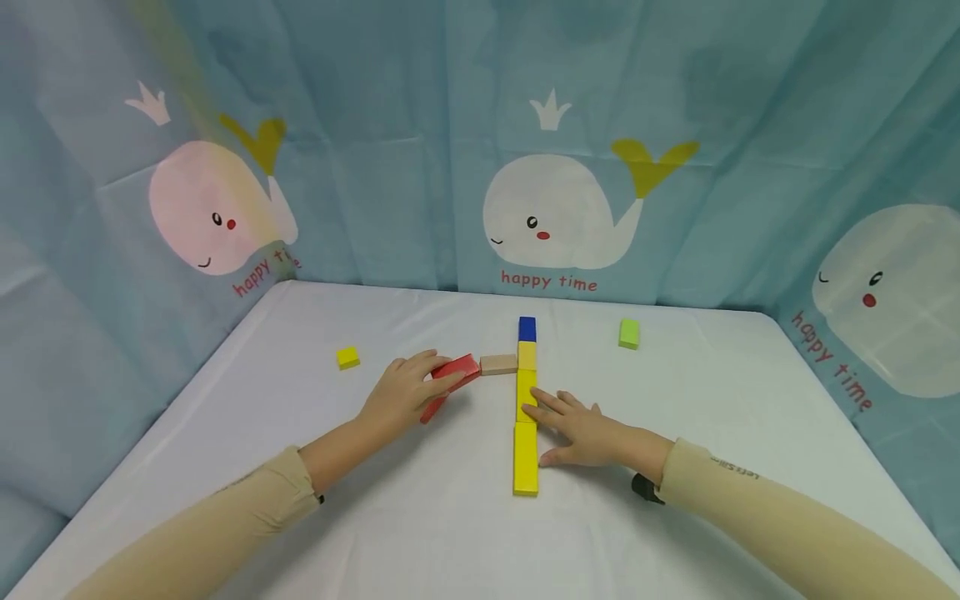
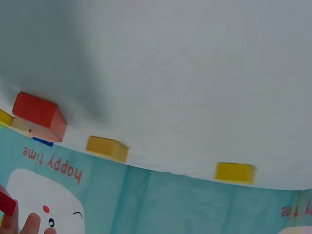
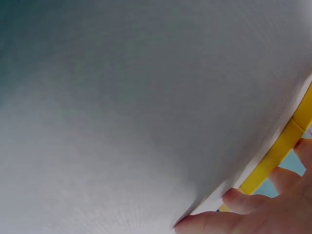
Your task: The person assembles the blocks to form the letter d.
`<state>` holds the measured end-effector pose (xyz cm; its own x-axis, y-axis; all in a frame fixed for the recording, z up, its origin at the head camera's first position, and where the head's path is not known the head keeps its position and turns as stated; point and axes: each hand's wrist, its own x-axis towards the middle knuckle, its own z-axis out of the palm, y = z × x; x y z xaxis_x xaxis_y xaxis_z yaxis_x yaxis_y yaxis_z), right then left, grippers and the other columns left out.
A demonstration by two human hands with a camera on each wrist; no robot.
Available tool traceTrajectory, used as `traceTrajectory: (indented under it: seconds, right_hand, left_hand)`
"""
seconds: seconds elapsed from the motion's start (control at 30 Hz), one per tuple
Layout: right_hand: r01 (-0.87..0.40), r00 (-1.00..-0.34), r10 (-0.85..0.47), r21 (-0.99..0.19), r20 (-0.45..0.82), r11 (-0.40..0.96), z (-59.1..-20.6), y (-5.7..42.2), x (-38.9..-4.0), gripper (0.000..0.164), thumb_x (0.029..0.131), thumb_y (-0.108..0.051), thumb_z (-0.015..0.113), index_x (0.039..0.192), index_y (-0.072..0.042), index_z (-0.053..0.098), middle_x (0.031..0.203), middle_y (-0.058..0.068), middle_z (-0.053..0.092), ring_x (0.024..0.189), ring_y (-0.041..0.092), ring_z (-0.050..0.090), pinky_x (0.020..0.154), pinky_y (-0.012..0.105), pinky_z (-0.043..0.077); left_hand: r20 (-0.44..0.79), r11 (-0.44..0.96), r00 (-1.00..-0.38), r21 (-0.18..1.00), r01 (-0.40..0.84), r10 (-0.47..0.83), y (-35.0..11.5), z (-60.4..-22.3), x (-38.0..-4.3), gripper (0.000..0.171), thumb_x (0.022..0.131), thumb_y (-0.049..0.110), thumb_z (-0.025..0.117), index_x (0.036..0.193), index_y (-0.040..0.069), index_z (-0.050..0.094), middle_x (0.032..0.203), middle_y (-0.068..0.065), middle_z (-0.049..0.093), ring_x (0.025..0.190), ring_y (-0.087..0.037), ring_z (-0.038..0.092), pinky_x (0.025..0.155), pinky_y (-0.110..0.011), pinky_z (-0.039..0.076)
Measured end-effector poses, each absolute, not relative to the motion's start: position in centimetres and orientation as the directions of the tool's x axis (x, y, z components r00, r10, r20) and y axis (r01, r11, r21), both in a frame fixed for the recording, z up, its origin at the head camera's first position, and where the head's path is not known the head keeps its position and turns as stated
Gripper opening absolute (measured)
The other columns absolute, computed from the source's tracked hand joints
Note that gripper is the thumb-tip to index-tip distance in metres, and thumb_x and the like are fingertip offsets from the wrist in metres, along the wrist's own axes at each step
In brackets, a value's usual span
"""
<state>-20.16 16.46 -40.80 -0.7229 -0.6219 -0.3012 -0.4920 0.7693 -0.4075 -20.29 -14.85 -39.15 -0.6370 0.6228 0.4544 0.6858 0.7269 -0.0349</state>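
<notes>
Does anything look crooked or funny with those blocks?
Yes, the red rectangular block pinched in the left hand looks crooked: it slants, while the tan rectangular block beside it lies nearly square to the straight row of yellow and blue blocks. I see nothing spilled.

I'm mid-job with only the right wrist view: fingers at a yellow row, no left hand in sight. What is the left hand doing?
Observer: The left hand is gripping a red block, left of the row.
Operator: Does anything meet the row on its left side?
Observer: Yes, a wooden block; its end appears to touch the row.
Operator: Any stray block right of the row?
Observer: One green block, lying apart, farther from the person than the right hand.
</notes>
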Motion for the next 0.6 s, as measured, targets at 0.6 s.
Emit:
traceTrajectory:
  seconds: [0.6]
  right_hand:
    - [-0.512,-0.707,-0.639,-0.405,-0.302,0.758,-40.5,16.5,-20.2,0.071,0.091,-0.051,0.061,0.151,-0.021,0.038,0.162,0.007,0.011,0.142,0.048,0.014,0.095,0.079,0.016]
  left_hand:
    - [0.44,0.443,-0.35,-0.126,0.888,0.827,-21.1,-42.2,-18.4,0.053,0.062,0.016,0.092,0.112,0.018,0.074,0.098,-0.005,0.064,0.093,-0.023,0.058,0.077,-0.038,0.049]
